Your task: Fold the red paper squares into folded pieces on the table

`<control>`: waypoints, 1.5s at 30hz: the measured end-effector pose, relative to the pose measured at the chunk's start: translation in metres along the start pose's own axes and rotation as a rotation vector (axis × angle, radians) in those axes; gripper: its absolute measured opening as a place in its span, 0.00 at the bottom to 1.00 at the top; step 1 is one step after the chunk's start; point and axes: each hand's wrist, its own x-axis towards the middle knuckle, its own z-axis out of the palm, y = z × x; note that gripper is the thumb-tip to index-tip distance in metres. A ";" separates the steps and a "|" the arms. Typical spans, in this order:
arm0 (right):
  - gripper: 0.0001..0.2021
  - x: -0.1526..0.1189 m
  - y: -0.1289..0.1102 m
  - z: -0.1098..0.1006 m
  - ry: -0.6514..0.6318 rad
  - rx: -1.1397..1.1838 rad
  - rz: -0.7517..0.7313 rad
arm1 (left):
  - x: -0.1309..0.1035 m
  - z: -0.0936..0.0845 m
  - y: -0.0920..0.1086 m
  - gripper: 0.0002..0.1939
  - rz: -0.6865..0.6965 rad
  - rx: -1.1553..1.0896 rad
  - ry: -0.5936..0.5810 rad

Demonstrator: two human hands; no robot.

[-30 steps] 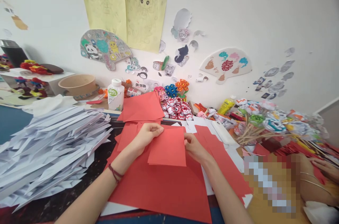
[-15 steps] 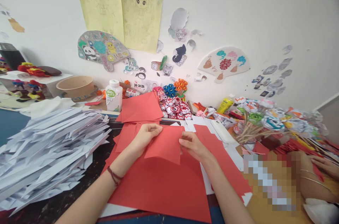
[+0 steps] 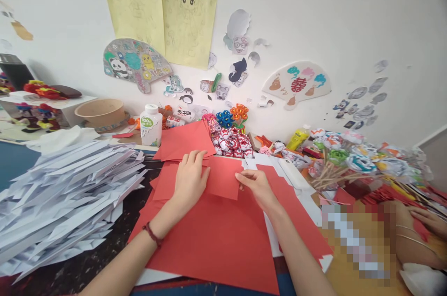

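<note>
A small square of red paper (image 3: pixel 224 178) is above larger red sheets, its right edge pinched between the thumb and fingers of my right hand (image 3: pixel 256 188). My left hand (image 3: pixel 190 177) lies over the left side of that square, back up, fingers stretched forward and thumb apart. Whether its fingertips press on the paper is hidden. Beneath both hands is a large red sheet (image 3: pixel 213 244), with more red paper (image 3: pixel 165 182) under its left side. Beyond my left fingers rests a stack of red squares (image 3: pixel 185 140).
A big pile of folded white paper strips (image 3: pixel 66 198) lies on the left. Behind stand a white bottle (image 3: pixel 151 126) and red-and-white paper flowers (image 3: pixel 232 143). White paper flowers on sticks (image 3: pixel 359 161) fill the right, where another person's hand (image 3: pixel 431 221) shows.
My left hand has gone from pinching the red square's upper left to stretching flat over its left side. The square has shifted slightly away from me, still in my right hand.
</note>
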 end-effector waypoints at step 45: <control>0.15 0.002 -0.003 0.003 -0.021 -0.172 -0.114 | 0.001 -0.014 0.020 0.20 -0.361 -0.935 -0.382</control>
